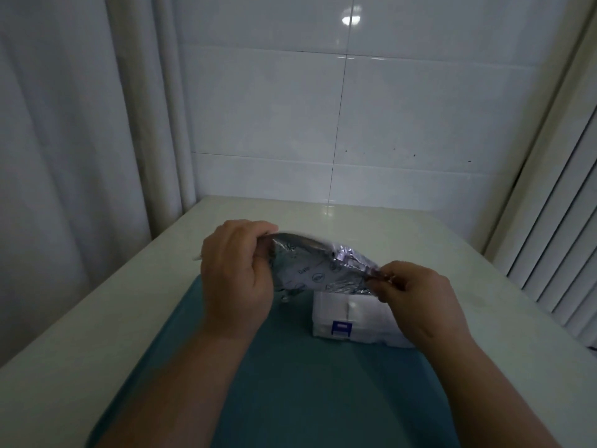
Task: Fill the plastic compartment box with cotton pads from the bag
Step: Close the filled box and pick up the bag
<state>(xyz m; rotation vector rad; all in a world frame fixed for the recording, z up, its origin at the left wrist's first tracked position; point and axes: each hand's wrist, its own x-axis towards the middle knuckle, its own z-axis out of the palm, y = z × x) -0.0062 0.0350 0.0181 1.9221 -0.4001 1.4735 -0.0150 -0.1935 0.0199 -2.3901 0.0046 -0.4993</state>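
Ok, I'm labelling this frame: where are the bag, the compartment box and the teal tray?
bag (318,270): head view, middle of its printed front.
compartment box (365,315): head view, top face, right of the blue patch.
teal tray (307,383): head view, bare surface between the forearms.

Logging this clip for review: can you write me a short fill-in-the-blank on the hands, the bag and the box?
1. The bag is gripped by ____ hands: the left hand at one end, the right hand at the other.
2. The box rests on the tray, and the label on its front is ____.
3. The bag is held ____ the box, off the tray.

Missing words: both; blue; above.
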